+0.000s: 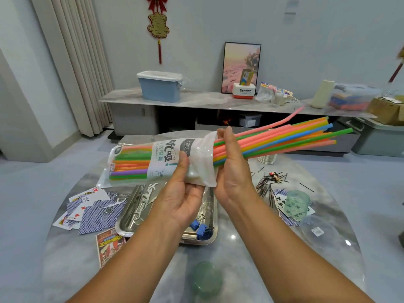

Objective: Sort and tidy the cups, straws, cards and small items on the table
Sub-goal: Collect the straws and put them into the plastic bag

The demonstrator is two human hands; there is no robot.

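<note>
Left hand [185,191] grips the straw bag [157,158] while the right hand [231,171] wraps the straws [284,136] at its mouth, long axis running left-right over the table's middle.

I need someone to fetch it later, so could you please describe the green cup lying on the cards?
Start at the marble table and look to its right side. Among face-up playing cards lies a translucent green cup, tipped on its side; clubs show through it.

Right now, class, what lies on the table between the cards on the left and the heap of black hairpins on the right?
In the head view, a steel tray lies between the playing cards and the hairpins, holding blue clips; both forearms cross above it.
</note>
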